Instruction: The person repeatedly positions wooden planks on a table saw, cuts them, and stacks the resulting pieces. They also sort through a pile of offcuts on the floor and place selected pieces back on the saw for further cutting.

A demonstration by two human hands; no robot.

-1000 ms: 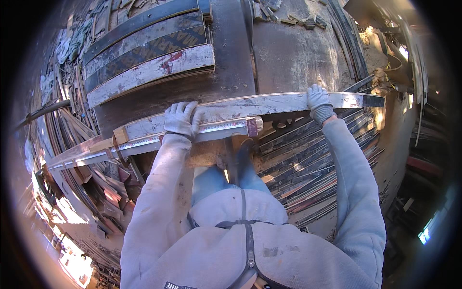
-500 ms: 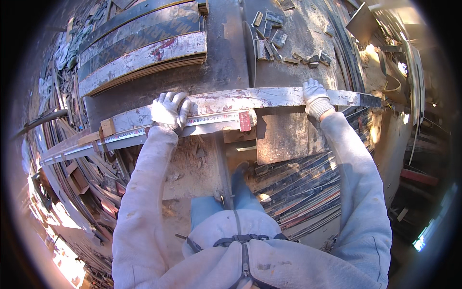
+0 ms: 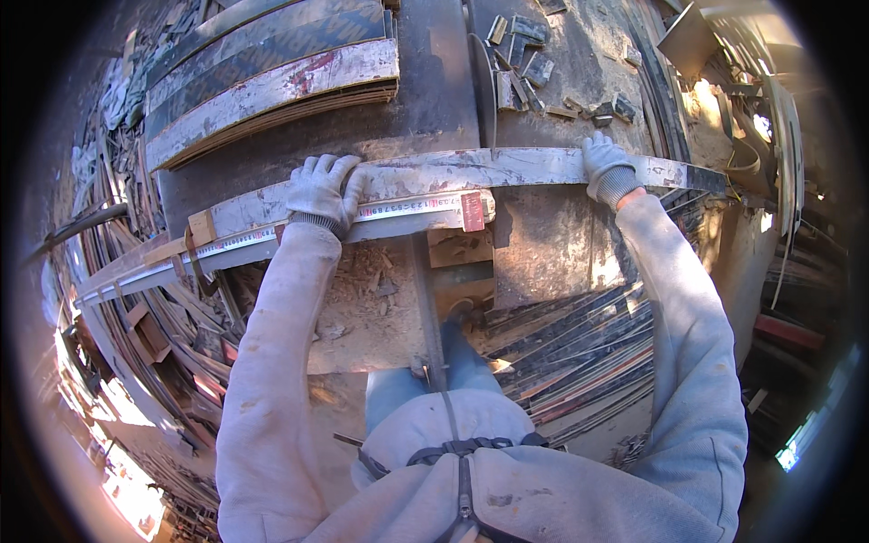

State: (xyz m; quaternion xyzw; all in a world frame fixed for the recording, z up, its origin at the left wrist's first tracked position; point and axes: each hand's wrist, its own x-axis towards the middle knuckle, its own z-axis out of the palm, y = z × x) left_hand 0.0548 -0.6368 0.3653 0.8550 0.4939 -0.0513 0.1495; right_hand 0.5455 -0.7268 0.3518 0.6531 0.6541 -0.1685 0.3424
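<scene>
In the head view, the person's gloved left hand [image 3: 321,195] curls over a long pale board [image 3: 480,169], thumb spread; the gloved right hand [image 3: 606,167] is closed over its right part. The board lies crosswise on a dark tabletop [image 3: 439,90], just beyond a measuring strip [image 3: 412,207]. Stacked boards [image 3: 272,100] and offcuts [image 3: 539,69] lie farther off.

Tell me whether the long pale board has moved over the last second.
Yes, the long pale board has moved forward, closer to the wood offcuts on the brown table.
</scene>
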